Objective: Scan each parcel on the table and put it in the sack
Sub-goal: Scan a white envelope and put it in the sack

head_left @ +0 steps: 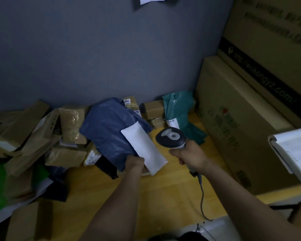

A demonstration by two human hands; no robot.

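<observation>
While both tight: left hand (135, 162) on one blue parcel (109, 129), right hand (188, 155) on one scanner (170, 136).

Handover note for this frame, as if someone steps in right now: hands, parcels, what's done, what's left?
Left hand grips the blue parcel at its near edge, white label facing up.
Right hand grips the scanner, head aimed toward that label.
Done: parcel picked up; whether it has scanned cannot be told.
Left: bag this one, then the brown boxes piled at the left of the table and the teal bag at the back. I cannot make out the sack.
</observation>
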